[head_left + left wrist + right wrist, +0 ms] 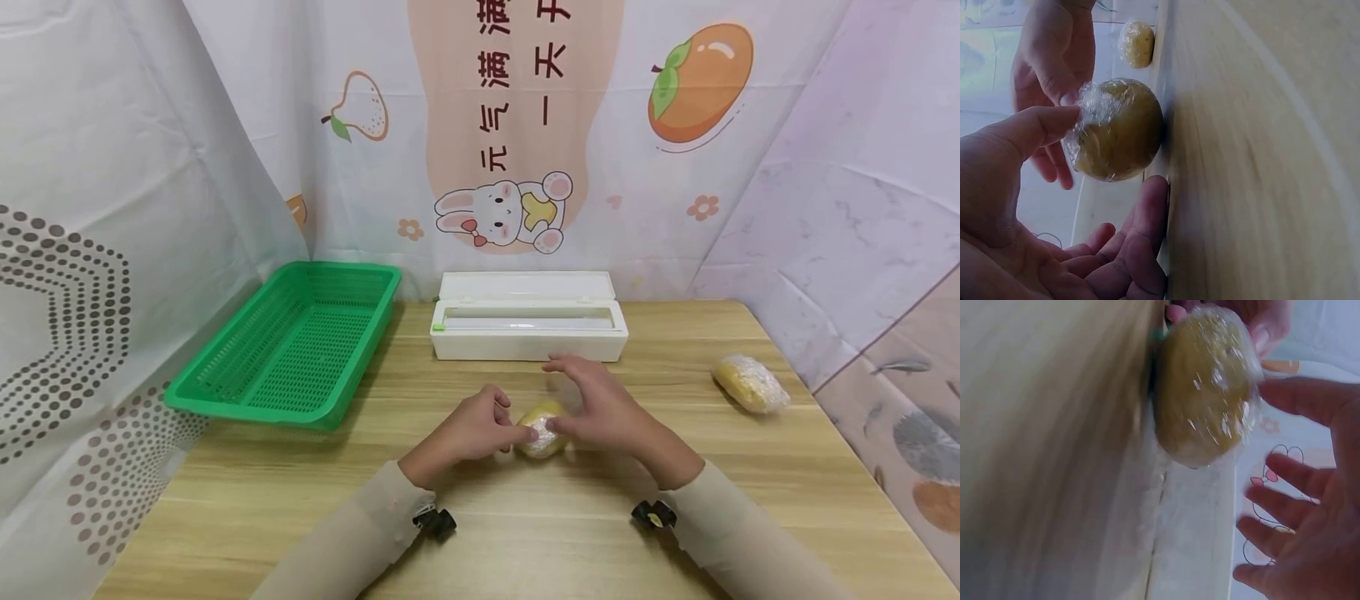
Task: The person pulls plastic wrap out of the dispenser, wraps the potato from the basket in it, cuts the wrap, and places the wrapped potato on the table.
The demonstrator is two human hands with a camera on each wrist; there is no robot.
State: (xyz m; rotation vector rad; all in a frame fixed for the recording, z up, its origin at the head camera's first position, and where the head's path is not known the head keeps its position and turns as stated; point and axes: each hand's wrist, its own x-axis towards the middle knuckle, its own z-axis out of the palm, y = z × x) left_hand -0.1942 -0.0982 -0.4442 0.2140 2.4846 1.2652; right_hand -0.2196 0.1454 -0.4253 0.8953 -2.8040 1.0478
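Observation:
A potato wrapped in cling film rests on the wooden table between the two hands. My left hand is at its left side. The left thumb presses on the gathered film on top, while the other left fingers lie loosely bent beside the potato. From the right, my right hand touches the film with its thumb. The other right fingers are spread apart, away from the potato. Neither hand has its fingers wrapped round it.
A second film-wrapped potato lies at the right of the table. Behind the hands stands a white cling film dispenser with its lid raised. A green plastic basket is at the left. Printed curtains hang behind.

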